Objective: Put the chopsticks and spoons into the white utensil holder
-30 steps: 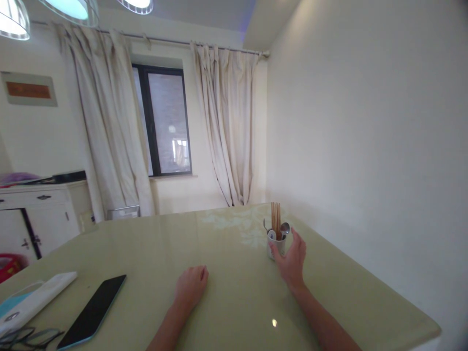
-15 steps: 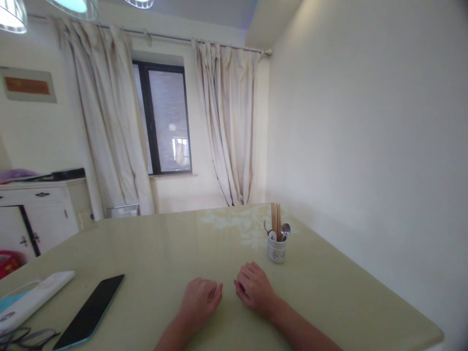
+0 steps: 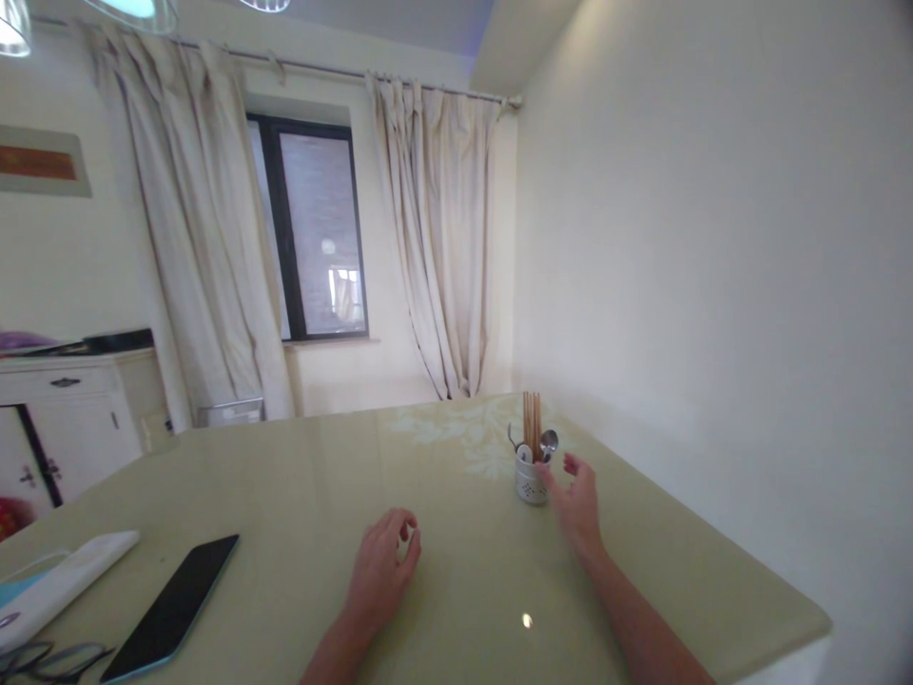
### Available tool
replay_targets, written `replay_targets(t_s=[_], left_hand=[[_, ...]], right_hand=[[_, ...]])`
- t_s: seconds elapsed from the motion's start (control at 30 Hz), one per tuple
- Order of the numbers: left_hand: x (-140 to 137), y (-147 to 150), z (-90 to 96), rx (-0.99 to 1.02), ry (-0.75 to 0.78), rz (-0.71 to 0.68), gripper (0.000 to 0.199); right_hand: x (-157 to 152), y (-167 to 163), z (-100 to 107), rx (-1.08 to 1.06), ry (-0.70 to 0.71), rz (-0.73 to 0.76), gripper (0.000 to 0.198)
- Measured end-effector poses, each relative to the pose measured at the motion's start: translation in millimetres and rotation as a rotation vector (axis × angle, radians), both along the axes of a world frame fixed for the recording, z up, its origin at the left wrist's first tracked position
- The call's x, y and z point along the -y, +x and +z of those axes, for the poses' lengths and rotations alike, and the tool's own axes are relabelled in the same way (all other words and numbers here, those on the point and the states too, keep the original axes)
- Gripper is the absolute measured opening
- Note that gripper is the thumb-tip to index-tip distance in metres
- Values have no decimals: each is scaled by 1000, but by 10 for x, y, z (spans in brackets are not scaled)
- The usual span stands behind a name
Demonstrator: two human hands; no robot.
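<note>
Head view: the utensil cup (image 3: pixel 531 485) stands upright on the desk (image 3: pixel 300 495), holding chopsticks (image 3: pixel 532 426) and a spoon (image 3: pixel 549 441). The right hand (image 3: pixel 577 504) is at its right side, fingers spread and gripping nothing, though thumb contact is unclear. The left hand's (image 3: pixel 378 568) fingers curl loosely, slightly parted and visibly empty, nearer the camera.

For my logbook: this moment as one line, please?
right hand: open at cup, contact unclear | left hand: loosely curled, empty | cup: upright, holds chopsticks
</note>
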State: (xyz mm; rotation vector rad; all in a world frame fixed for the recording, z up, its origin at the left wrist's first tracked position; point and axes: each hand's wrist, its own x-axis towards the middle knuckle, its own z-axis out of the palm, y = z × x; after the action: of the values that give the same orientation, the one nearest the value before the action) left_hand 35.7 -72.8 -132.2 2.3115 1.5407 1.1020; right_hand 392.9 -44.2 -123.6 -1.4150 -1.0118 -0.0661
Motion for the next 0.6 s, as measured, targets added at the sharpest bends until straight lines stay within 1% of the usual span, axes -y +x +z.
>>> replay_targets(t_s=[0.03, 0.1, 0.2, 0.37, 0.5, 0.6], left_hand=[[-8, -3, -1, 19, -8, 8, 22], [-10, 3, -2, 34, -18, 6, 23], [2, 26, -7, 50, -18, -7, 24], [-13, 58, -38, 161, -3, 26, 29], [-36, 64, -45, 270, -68, 24, 37], [-43, 57, -15, 368, -110, 15, 41]], right_hand=[[-24, 0, -34, 4, -50, 47, 70], [-62, -42, -85, 14, -136, 127, 63], [-95, -138, -91, 31, -214, 187, 53], [-108, -365, -27, 95, -264, 277, 50], [-109, -645, 8, 148, -283, 385, 50], [-111, -879, 66, 190, -305, 512, 51]])
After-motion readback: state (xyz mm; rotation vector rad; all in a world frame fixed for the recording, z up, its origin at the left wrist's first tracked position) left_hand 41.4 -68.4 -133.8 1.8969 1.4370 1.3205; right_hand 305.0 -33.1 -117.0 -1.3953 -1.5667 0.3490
